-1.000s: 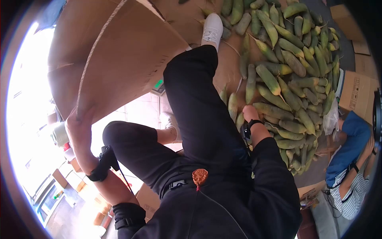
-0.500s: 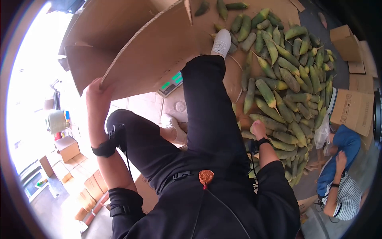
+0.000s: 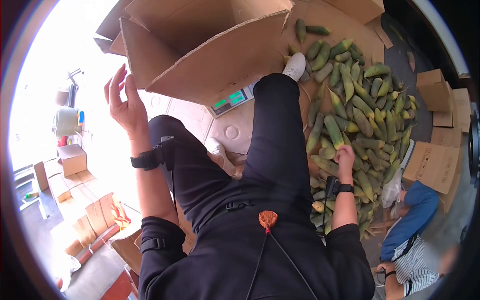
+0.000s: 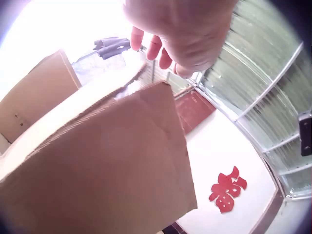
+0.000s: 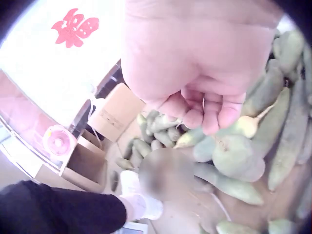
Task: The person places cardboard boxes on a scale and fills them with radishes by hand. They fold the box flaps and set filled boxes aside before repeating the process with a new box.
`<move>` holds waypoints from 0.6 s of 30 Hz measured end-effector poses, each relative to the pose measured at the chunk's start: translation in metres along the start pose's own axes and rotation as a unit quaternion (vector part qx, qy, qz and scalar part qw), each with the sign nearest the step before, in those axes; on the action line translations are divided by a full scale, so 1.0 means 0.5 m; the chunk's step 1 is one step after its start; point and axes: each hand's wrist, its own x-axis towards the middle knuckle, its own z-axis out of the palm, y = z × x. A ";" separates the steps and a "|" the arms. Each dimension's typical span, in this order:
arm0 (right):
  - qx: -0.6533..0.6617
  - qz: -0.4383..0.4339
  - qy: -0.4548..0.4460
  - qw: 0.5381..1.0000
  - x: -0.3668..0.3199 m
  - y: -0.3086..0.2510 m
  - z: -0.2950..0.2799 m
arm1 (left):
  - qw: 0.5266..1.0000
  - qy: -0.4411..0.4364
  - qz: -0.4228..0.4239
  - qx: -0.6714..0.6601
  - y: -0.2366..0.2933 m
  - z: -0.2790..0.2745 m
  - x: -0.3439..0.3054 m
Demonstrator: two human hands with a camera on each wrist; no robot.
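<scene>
My left hand (image 3: 129, 107) is raised just left of a large cardboard box (image 3: 215, 62), fingers apart and holding nothing. In the left wrist view the hand (image 4: 183, 36) hangs over the corner of a box flap (image 4: 112, 161), with a gap between them. The right hand (image 3: 345, 162) is at the yellowish end of a green radish (image 3: 333, 131) in the pile. Seen from the right wrist, this hand (image 5: 195, 63) has curled fingers just above a rounded radish end (image 5: 239, 156); whether they grip anything is hidden.
A scale (image 3: 232, 102) with lit green displays sits beside the box and my knee. Radishes (image 3: 372, 112) spread over the cardboard by my white shoe (image 3: 295, 66). More boxes (image 3: 432, 165) and a seated person (image 3: 410, 225) are at the right.
My left hand has let go of the box flap and its fingers have spread. The right hand has moved across the radishes to another one. More of the box and scale shows.
</scene>
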 end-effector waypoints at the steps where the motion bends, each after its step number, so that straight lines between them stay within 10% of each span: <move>1: 0.028 -0.034 0.009 0.999 -0.001 -0.041 0.009 | 0.998 0.049 -0.038 -0.007 -0.023 -0.003 -0.007; 7: 0.134 -0.184 -0.008 0.974 -0.013 -0.297 0.045 | 0.878 -0.091 -0.392 -0.259 -0.203 0.021 -0.146; 15: 0.260 -0.424 -0.205 0.843 -0.058 -0.729 0.161 | 0.868 -0.258 -0.357 -0.231 -0.187 0.051 -0.188; 18: 0.297 -0.400 -0.445 0.744 0.004 -0.886 0.193 | 0.866 -0.259 -0.352 -0.244 -0.185 0.052 -0.188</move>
